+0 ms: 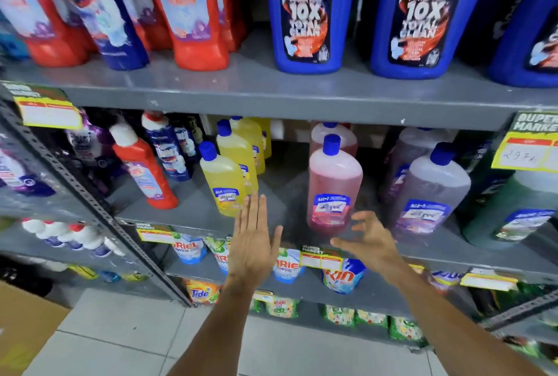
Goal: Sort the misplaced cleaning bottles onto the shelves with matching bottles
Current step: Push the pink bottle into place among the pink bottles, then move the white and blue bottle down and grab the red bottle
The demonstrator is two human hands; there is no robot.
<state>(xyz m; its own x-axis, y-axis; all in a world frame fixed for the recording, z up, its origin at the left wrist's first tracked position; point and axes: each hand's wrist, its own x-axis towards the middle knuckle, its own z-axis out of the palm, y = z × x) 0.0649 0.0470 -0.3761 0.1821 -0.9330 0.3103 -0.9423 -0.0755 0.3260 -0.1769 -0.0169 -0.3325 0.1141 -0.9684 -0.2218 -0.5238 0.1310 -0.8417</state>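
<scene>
On the middle grey shelf [193,215] stand a red bottle [145,170], a dark blue bottle [166,149], yellow bottles [223,179], a pink bottle [332,188] and a lilac bottle [428,191]. My left hand [253,239] is flat, fingers apart, just in front of the nearest yellow bottle and holds nothing. My right hand [368,239] is spread with curled fingers just below and right of the pink bottle, apart from it. On the top shelf, one dark blue bottle [102,13] stands among red bottles [193,7], beside big blue Harpic bottles [305,10].
A green bottle [513,212] stands at the right end of the middle shelf. Detergent pouches [287,267] fill the lower shelves. Yellow price tags [525,152] hang off shelf edges. A slanted metal upright [90,194] divides the left rack. A cardboard box [24,324] lies on the tiled floor.
</scene>
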